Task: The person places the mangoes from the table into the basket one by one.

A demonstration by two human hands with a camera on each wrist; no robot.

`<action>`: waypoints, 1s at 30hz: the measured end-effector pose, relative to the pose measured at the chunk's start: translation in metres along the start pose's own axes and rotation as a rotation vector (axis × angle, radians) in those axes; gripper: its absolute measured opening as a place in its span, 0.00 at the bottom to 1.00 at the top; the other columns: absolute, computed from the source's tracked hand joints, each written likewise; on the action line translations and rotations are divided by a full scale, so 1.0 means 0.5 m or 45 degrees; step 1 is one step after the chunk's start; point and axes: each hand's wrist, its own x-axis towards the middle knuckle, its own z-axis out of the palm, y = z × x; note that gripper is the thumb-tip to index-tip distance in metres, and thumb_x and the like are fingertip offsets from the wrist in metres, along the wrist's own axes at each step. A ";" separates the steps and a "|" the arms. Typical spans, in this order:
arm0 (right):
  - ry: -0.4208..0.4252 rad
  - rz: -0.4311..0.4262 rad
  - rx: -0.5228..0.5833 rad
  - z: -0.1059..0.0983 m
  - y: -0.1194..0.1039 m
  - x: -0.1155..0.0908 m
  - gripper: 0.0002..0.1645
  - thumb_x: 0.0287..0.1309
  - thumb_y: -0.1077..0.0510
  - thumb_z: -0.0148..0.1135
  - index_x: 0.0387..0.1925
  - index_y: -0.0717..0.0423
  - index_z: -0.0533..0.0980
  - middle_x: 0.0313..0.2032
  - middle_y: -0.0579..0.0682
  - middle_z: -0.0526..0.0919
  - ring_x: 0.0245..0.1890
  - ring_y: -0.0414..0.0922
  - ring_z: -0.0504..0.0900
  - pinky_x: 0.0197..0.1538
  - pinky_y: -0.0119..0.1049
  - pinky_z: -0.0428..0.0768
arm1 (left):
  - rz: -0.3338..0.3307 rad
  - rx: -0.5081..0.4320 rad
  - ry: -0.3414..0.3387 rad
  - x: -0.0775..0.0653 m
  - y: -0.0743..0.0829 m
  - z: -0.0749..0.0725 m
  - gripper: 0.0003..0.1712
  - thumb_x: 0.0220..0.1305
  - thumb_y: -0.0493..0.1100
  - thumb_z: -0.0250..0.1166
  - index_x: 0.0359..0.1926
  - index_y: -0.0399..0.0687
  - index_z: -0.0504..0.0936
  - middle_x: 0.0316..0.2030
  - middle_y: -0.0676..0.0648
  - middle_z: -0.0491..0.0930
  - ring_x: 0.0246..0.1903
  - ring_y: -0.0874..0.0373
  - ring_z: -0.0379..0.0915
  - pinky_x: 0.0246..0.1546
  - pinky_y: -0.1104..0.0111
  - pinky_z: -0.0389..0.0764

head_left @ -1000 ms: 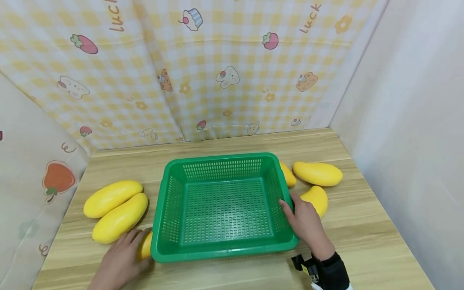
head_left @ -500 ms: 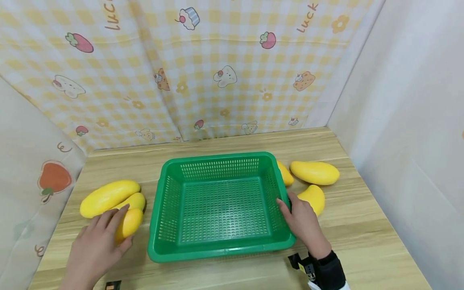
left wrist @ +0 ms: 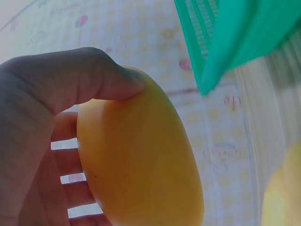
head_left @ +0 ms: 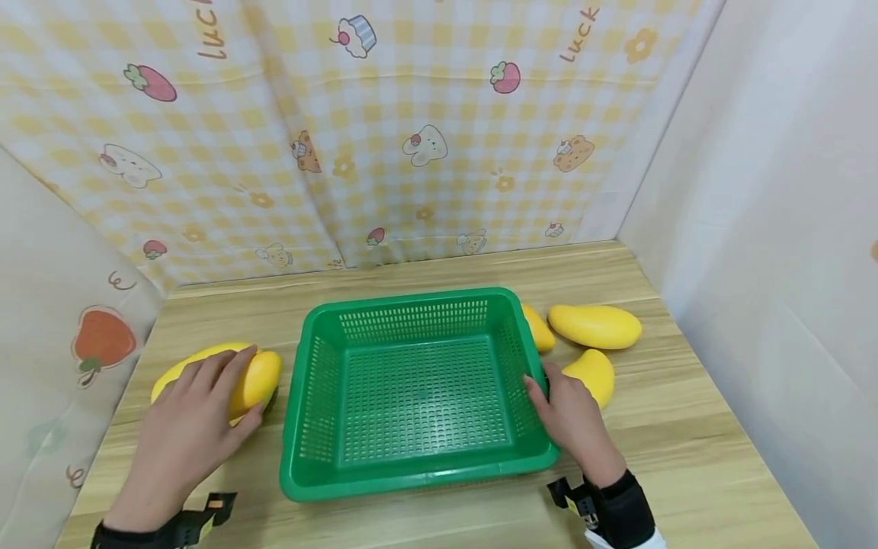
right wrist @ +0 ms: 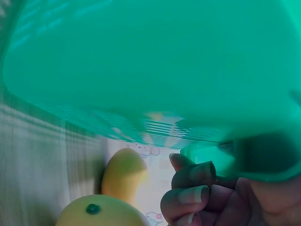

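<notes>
My left hand [head_left: 188, 427] holds a yellow mango [head_left: 259, 380] over the left side of the table. In the left wrist view, the thumb lies across the upper part of that mango [left wrist: 141, 150] and the other fingers wrap behind it. Partly hidden behind this hand is another yellow mango [head_left: 178, 370]. A green plastic basket [head_left: 425, 479] with slotted walls stands in the middle, nothing inside it. My right hand [head_left: 579, 423] grips its right rim, thumb on the inner side. In the right wrist view, curled fingers [right wrist: 190, 195] show below the rim.
Right of the basket lie several mangoes: one partly covered by the basket [head_left: 539, 329], one at the back [head_left: 595, 326], and one beside my right hand [head_left: 594, 375]. A checked curtain [head_left: 384, 191] closes off the table's [head_left: 480, 518] back; pale cloth hangs at both sides.
My left hand has picked up the mango from beside the basket's lower left corner and carried it back and left, over the mangoes there. My right hand stays on the rim.
</notes>
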 end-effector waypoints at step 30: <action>0.012 -0.017 0.034 -0.001 -0.001 -0.003 0.24 0.70 0.50 0.52 0.53 0.67 0.72 0.29 0.55 0.80 0.25 0.44 0.76 0.27 0.39 0.74 | 0.387 -0.084 0.020 0.181 0.084 0.063 0.35 0.47 0.47 0.70 0.57 0.38 0.74 0.49 0.33 0.70 0.41 0.40 0.71 0.27 0.55 0.76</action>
